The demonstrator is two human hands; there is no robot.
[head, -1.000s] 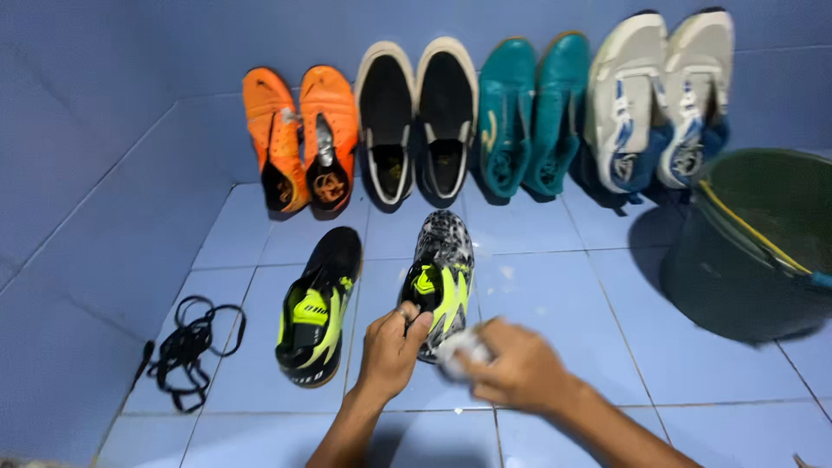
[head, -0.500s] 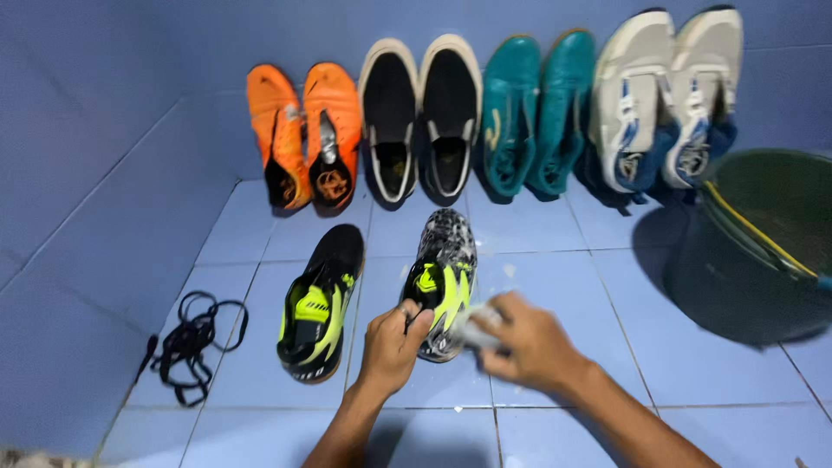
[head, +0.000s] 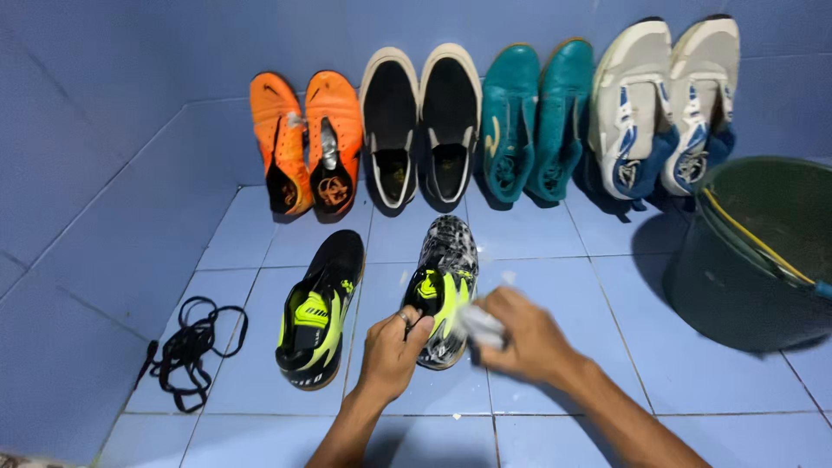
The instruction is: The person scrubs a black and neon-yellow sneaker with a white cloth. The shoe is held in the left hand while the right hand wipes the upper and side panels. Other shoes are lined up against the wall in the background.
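Observation:
A black and white patterned sports shoe (head: pixel 446 269) with a neon yellow tongue lies on the blue tiled floor. My left hand (head: pixel 392 351) grips its heel end, thumb on the rim. My right hand (head: pixel 524 334) is closed on a small pale brush or cloth (head: pixel 482 326), blurred, held against the shoe's right side. White foam flecks sit near the shoe. Its mate, a black shoe (head: pixel 319 308) with neon yellow markings, lies just to the left, untouched.
Against the blue wall lean pairs of shoes: orange (head: pixel 305 139), black and cream slip-ons (head: pixel 419 121), teal (head: pixel 536 117), and white and blue (head: pixel 666 104). A dark green bucket (head: pixel 754 260) stands at right. Black laces (head: pixel 186 347) lie at left.
My right hand has shifted up along the patterned shoe's right side with the pale thing in it. My left hand keeps its hold on the heel.

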